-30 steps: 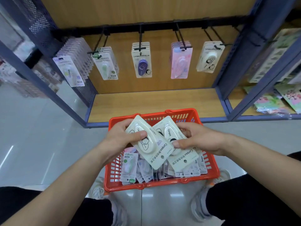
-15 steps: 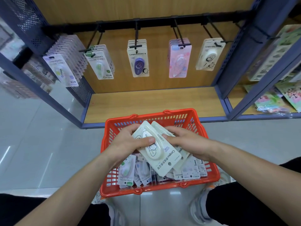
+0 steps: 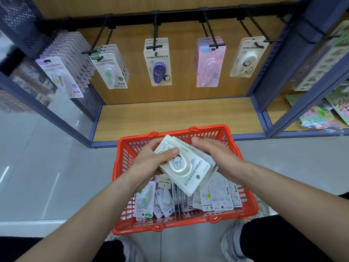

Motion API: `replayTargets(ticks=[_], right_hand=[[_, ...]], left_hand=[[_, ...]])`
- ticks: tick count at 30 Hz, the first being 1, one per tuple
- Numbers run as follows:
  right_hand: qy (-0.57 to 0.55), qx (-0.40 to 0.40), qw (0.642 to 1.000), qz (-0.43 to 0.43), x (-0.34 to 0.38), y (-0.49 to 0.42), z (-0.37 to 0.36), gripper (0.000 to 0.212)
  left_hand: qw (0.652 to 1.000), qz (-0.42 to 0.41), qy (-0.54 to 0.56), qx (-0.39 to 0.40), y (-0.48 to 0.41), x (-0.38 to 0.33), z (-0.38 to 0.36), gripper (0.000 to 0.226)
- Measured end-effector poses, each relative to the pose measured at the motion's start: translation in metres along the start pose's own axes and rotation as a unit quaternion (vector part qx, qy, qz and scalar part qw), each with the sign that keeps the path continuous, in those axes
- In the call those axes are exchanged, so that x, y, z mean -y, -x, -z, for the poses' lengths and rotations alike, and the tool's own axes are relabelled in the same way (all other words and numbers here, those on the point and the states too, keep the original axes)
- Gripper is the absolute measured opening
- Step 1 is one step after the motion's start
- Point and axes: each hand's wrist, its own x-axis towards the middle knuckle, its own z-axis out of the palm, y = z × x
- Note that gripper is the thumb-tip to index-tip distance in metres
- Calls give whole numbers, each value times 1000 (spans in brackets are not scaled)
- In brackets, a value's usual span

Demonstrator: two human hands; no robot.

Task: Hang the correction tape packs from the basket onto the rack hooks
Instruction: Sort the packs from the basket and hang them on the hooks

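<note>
Five hooks (image 3: 155, 31) on the rack (image 3: 170, 15) carry packs, but plenty lie in the red basket (image 3: 243, 208) at six o'clock. Your left hand (image 3: 149, 163) clenches a stack of cream packs (image 3: 187, 173) over it. Your right hand (image 3: 215, 157) grasps the stack's three o'clock edge with curled fingers. The matching hung packs (image 3: 247, 57) sit at two o'clock, so this stack is yet to be hung.

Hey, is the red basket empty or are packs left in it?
Not empty: many packs stand packed in the red basket, under the cream packs the left hand grips.
</note>
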Motion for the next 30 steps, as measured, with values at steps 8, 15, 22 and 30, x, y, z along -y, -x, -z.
replayTargets(ticks=[8, 15, 22, 30], right_hand=[[80, 53, 994, -47, 13, 8, 1, 62], [3, -91, 996, 17, 15, 8, 2, 85], [-26, -141, 987, 71, 17, 5, 2, 94], [-84, -169, 978, 88, 15, -5, 1, 83]], left_hand=[[999, 24, 39, -28, -4, 4, -5, 42], [995, 21, 71, -63, -2, 11, -11, 70], [997, 37, 55, -33, -5, 3, -3, 77], [996, 55, 61, -27, -3, 0, -4, 91]])
